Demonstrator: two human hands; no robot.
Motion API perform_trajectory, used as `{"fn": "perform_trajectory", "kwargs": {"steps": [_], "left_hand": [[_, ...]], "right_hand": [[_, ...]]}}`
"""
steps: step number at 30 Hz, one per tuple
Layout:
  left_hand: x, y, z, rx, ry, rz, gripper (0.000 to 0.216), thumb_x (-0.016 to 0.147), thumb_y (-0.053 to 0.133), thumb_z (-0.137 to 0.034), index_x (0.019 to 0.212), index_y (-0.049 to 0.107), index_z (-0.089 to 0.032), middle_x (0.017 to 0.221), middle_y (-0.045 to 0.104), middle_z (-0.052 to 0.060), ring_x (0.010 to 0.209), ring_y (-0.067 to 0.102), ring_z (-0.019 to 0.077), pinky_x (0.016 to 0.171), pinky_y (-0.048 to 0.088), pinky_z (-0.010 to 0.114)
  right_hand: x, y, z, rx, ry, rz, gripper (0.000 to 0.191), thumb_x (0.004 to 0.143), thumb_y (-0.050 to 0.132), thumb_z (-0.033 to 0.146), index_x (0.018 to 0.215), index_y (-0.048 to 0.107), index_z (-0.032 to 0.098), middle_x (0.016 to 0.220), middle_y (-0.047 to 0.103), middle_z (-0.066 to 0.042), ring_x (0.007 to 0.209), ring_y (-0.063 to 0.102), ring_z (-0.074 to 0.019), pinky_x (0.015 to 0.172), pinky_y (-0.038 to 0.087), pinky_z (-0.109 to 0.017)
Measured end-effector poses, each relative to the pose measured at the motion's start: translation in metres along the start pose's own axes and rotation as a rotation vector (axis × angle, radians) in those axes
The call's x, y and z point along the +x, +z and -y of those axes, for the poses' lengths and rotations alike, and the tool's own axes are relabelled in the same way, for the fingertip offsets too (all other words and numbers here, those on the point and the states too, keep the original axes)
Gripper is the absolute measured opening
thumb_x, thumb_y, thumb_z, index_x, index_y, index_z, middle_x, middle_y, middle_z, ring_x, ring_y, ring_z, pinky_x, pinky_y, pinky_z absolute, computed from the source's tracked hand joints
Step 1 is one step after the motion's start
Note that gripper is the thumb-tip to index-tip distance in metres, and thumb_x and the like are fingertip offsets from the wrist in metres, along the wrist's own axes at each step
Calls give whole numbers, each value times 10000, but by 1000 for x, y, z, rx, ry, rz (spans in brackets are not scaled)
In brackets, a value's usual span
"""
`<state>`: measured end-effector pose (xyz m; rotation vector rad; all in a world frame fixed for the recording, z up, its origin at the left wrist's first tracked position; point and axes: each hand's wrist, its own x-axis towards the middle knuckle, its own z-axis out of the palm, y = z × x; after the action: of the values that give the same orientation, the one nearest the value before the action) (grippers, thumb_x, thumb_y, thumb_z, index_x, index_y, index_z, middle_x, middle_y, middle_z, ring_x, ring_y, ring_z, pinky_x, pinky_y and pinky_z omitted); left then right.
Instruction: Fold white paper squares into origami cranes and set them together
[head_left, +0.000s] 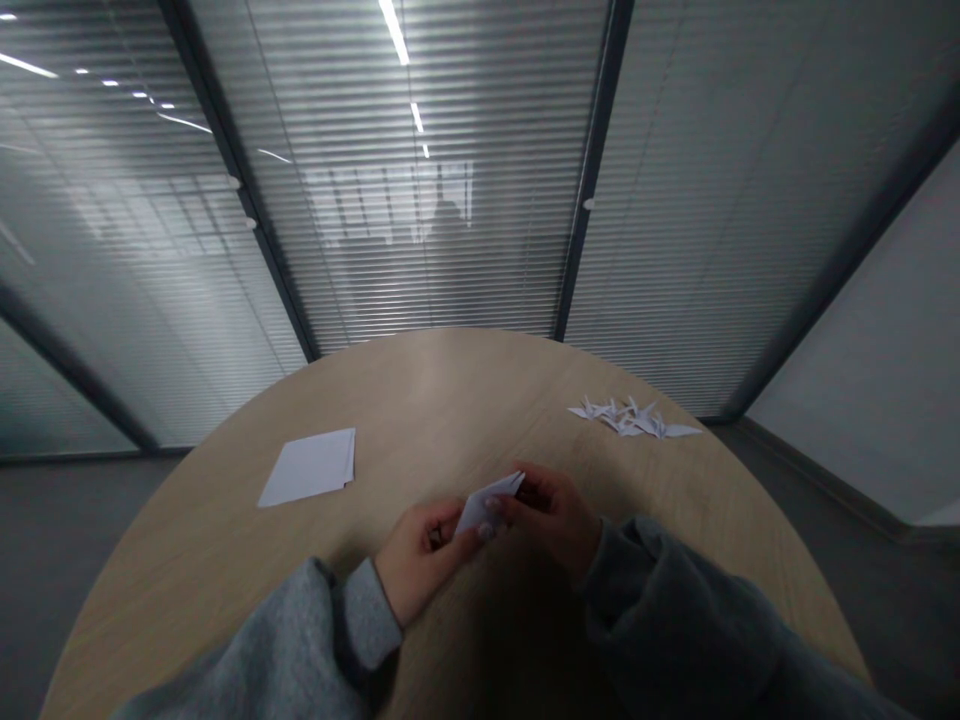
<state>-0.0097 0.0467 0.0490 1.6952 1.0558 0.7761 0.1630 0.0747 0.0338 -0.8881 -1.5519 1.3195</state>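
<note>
Between my two hands is a small piece of folded white paper [480,506], raised a little over the table near its front. My left hand [424,556] pinches its lower left part, the thumb lying on top. On the other side, my right hand [553,512] grips the right edge between thumb and fingers. The paper's upper tip points to the right and shows layered edges. Fingers hide its underside and part of its right side.
A stack of white paper sheets [309,468] lies on the left of the round wooden table [450,400]. Several folded paper cranes [631,416] sit in a heap at the right. Glass panels with blinds [450,270] stand behind the table's far edge.
</note>
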Motion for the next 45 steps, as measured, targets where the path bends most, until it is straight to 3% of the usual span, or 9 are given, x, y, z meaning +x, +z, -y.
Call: {"fn": "perform_trajectory", "kwargs": {"steps": [3, 12, 20, 27, 37, 45], "left_hand": [[0, -1, 1, 34, 12, 11, 450, 780, 481, -549, 696, 616, -128, 508, 447, -30, 480, 373, 103, 470, 270, 227], [2, 0, 9, -96, -4, 50, 525, 816, 439, -589, 766, 664, -118, 421, 365, -72, 384, 296, 78, 419, 243, 209], [3, 1, 14, -202, -6, 121, 526, 808, 450, -600, 790, 649, -114, 448, 507, -30, 347, 403, 79, 426, 313, 212], [3, 0, 13, -185, -45, 119, 542, 805, 442, -609, 796, 652, -110, 404, 489, -38, 352, 424, 87, 434, 316, 210], [2, 0, 9, -121, -43, 52, 524, 777, 490, -617, 812, 633, -113, 387, 441, -68, 328, 352, 68, 391, 278, 193], [2, -1, 11, -116, -85, 59, 550, 768, 476, -642, 747, 634, -116, 352, 423, -69, 300, 330, 62, 364, 251, 184]], "right_hand": [[-1, 1, 3, 48, -10, 26, 397, 657, 698, 532, 634, 516, 180, 557, 556, 24, 523, 524, -113, 506, 410, -239], [0, -3, 5, 114, 14, 63, 416, 635, 708, 547, 618, 518, 177, 518, 525, 40, 483, 476, -93, 477, 370, -230], [1, -3, 6, 173, 92, 86, 425, 607, 722, 557, 627, 536, 176, 534, 567, 31, 492, 499, -99, 490, 370, -237], [4, -7, -3, 56, 28, -5, 443, 638, 671, 602, 645, 569, 172, 509, 550, 34, 470, 480, -88, 475, 368, -229], [1, -6, 5, 17, -29, 4, 394, 684, 662, 561, 659, 610, 171, 534, 606, 10, 514, 561, -119, 538, 452, -252], [0, -7, 3, -22, -52, 30, 386, 713, 645, 544, 656, 594, 165, 554, 600, 3, 530, 559, -119, 529, 443, -243]]}}
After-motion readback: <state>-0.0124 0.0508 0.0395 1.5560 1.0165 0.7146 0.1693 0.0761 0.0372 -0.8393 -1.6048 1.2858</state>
